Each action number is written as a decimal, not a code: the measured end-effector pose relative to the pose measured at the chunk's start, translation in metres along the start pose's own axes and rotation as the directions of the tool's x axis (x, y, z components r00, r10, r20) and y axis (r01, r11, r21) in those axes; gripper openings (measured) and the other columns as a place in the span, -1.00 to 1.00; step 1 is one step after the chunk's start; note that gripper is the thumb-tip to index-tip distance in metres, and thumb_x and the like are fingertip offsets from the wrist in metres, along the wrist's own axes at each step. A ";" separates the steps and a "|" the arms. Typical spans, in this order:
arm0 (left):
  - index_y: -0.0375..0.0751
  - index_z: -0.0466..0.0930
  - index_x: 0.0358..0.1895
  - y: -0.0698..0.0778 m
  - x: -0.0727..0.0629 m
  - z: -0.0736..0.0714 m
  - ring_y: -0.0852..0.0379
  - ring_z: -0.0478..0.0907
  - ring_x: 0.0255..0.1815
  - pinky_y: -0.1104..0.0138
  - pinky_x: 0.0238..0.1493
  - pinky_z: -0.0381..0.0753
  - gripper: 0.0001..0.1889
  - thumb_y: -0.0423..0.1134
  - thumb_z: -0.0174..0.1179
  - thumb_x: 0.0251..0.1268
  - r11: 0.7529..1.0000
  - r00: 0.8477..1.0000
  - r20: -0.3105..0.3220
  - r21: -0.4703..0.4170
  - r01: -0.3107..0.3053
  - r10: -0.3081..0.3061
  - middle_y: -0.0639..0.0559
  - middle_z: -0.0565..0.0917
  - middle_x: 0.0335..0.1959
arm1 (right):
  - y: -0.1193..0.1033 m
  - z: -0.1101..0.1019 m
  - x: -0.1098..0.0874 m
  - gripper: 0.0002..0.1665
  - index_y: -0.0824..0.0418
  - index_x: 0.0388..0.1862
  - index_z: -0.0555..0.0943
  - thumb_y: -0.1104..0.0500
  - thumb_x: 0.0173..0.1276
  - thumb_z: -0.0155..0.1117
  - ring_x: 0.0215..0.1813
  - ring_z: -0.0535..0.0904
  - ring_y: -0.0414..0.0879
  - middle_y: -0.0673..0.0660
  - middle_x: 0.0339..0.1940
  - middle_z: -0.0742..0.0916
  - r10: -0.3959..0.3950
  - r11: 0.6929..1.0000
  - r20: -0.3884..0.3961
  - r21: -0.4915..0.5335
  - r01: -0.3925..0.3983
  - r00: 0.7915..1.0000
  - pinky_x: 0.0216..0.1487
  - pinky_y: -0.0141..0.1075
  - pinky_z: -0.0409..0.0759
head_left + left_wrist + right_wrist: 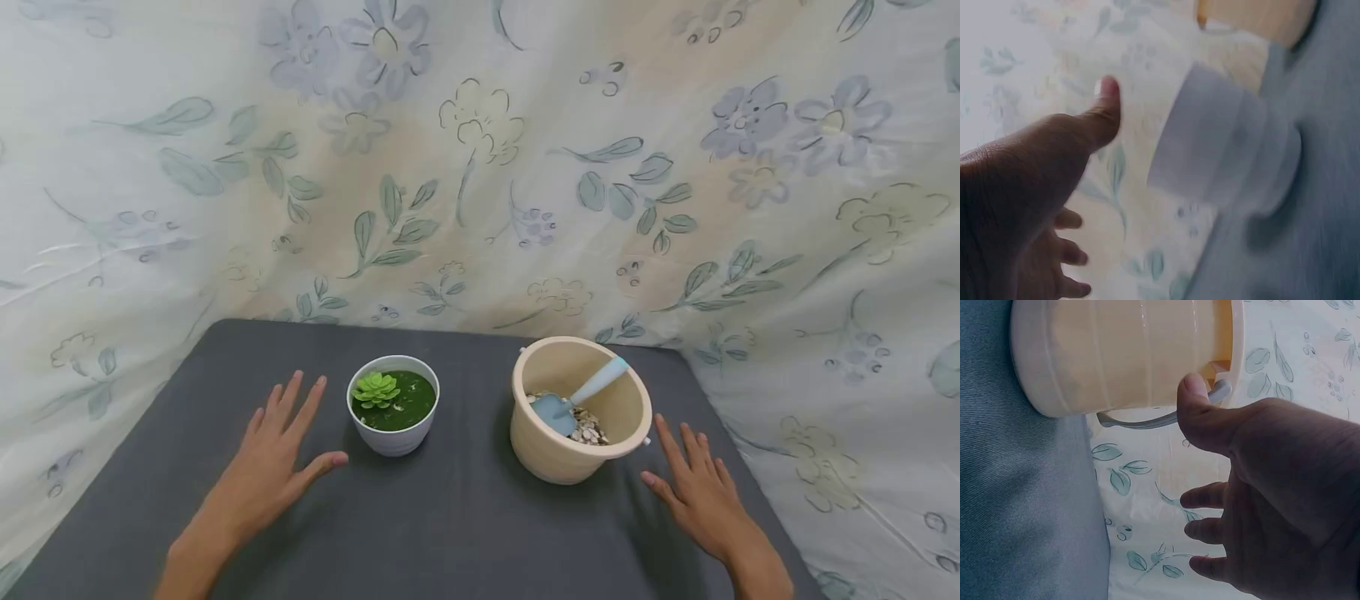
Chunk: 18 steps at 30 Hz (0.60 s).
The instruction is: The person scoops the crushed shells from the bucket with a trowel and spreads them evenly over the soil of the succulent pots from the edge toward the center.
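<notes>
A pale cloth printed with flowers and leaves [480, 279] is hanging behind a matte dark-grey tabletop [465, 533]. Left of centre, a white, round, ridged pot [396, 438] is standing upright, bearing a bright-green rosette succulent [377, 389] on a dark-green surface. To its right, a tapered cream plastic bucket [558, 464] is holding pale flat chips [588, 430] and a slanting light-blue trowel [598, 378]. The left hand [272, 454] is hovering near the pot, fingers spread; the right hand [699, 492] is hovering just beside the bucket, fingers likewise apart.

Floral cloth [420, 133] behind a dark grey tabletop [457, 533].
</notes>
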State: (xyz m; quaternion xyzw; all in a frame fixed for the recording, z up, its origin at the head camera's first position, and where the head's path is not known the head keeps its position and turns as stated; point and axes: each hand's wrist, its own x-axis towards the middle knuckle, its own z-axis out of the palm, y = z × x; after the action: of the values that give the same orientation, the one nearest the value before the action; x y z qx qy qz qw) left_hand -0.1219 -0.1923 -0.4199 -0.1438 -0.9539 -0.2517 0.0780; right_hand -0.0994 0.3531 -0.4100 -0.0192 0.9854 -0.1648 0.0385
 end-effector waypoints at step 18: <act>0.18 -0.08 0.74 0.112 0.074 0.043 -0.33 0.05 0.73 -0.28 0.53 0.36 0.02 0.25 0.31 0.36 0.931 0.934 -0.070 -0.081 -0.356 0.350 -0.17 0.00 0.76 | -0.007 -0.020 -0.013 -0.03 -0.09 0.79 -0.20 -0.26 0.66 0.02 0.63 -0.13 0.70 0.61 0.67 0.04 0.005 1.000 -0.071 0.007 -0.004 0.997 0.43 0.62 -0.09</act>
State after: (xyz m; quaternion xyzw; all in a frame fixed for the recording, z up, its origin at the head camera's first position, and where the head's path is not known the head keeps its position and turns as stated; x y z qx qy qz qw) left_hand -0.1603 -0.0604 -0.3890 -0.3094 -0.8973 -0.2814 0.1411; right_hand -0.0878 0.3535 -0.3883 -0.0111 0.9856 -0.1685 0.0039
